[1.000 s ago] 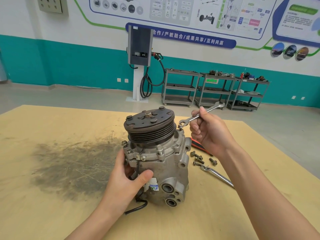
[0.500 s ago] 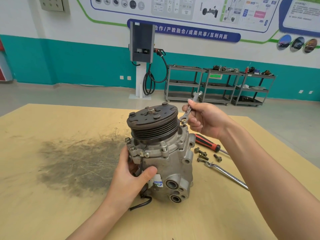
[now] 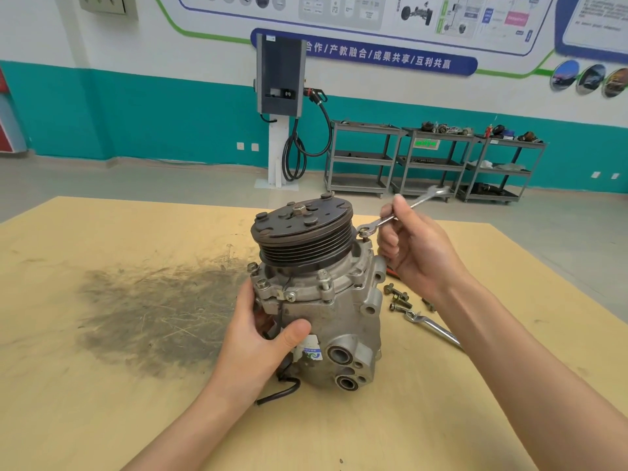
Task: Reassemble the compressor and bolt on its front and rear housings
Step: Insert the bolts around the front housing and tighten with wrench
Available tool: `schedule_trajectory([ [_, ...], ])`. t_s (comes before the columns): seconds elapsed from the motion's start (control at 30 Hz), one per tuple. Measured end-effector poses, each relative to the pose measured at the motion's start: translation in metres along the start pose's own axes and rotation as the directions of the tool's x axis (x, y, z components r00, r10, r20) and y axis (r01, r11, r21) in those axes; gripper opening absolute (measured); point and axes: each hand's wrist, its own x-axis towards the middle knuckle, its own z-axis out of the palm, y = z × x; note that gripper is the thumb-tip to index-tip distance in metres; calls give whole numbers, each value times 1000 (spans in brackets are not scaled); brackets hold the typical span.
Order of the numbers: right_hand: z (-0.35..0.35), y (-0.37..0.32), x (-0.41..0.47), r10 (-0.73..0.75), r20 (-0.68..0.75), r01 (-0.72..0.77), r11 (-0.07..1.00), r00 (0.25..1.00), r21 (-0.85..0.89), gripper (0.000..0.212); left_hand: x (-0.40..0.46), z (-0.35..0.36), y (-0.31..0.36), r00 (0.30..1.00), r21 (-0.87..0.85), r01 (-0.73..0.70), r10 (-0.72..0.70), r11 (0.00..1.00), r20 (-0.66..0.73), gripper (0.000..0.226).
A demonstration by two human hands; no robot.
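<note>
- Compressor (image 3: 319, 300) was stood upright at table (image 3: 102, 419) centre, steadied by the left hand (image 3: 261, 345) gripping its left side.
- Front housing bolts were seated; one was judged being tightened with the wrench (image 3: 390, 219) held by the right hand (image 3: 418, 249).
- Loose bolts (image 3: 397, 299) lay right, so bolting was judged unfinished.

The left hand (image 3: 258, 348) grips the upright compressor (image 3: 316, 294) on the desk (image 3: 102, 402) — the right hand (image 3: 421, 253) holds a wrench (image 3: 397, 214) on a housing bolt.

1 compressor (image 3: 334, 314), 2 wrenches (image 3: 401, 214) (image 3: 433, 326), ~4 loose bolts (image 3: 399, 299), 3 shelf carts (image 3: 362, 158), 1 charger unit (image 3: 280, 76).
</note>
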Motion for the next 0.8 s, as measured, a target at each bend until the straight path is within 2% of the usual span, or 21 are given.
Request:
schedule_trajectory([
  [0.07,-1,4,-12,-159,-45,155,985,986,-80,27,0,0,0,1000,7,-1,1,1000,-2,94],
  [0.13,0,7,-24,-329,-47,310,923,943,-229,24,0,1,1,1000,7,1,-1,1000,-3,93],
  [0.23,3,9,-39,-530,39,479,729,847,-489,17,0,2,2,1000,0,-3,3,1000,-6,92],
  [0.4,13,18,-55,-607,200,517,405,769,-754,8,0,1,-3,1000,7,-12,12,1000,-10,73],
  [0.47,17,19,-56,-621,202,497,349,758,-794,10,0,0,-4,1000,12,-8,8,1000,-6,74],
  [0.63,26,4,-52,-695,139,552,415,705,-724,13,-1,-1,-5,1000,17,-3,3,1000,-4,75],
  [0.7,25,-5,-45,-666,19,529,574,745,-625,23,-1,-1,-5,1000,23,-4,4,1000,-4,75],
  [0.8,15,-15,-27,-394,-142,320,871,908,-372,38,0,-1,-4,1000,22,-4,4,1000,-4,81],
])
